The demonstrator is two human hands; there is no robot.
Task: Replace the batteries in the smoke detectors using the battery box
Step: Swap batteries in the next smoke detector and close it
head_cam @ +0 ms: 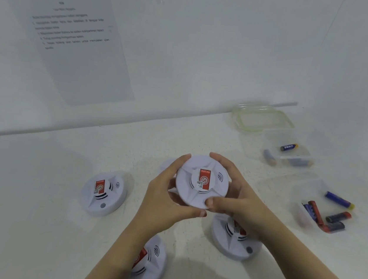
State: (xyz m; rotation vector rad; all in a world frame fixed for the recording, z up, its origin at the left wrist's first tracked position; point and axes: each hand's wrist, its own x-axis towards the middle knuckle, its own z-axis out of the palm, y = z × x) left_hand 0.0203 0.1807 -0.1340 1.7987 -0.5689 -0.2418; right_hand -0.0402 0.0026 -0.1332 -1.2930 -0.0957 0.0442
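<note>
A white round smoke detector (197,195) with a red label is held above the white table between both hands. My left hand (165,196) grips its left rim, thumb under the near edge. Its right rim is gripped by my right hand (236,197), thumb on the near edge. Three more detectors lie face up on the table: one at the left (103,193), one near the bottom (149,265), one under my right wrist (233,240). A clear battery box (288,150) at the right holds blue batteries. A second clear box (306,218) nearer holds several dark, red and blue batteries.
A clear lid (262,120) with a green rim lies behind the boxes against the wall. A printed instruction sheet (75,37) hangs on the white wall at the left. Part of another white round piece (168,163) shows behind my left hand.
</note>
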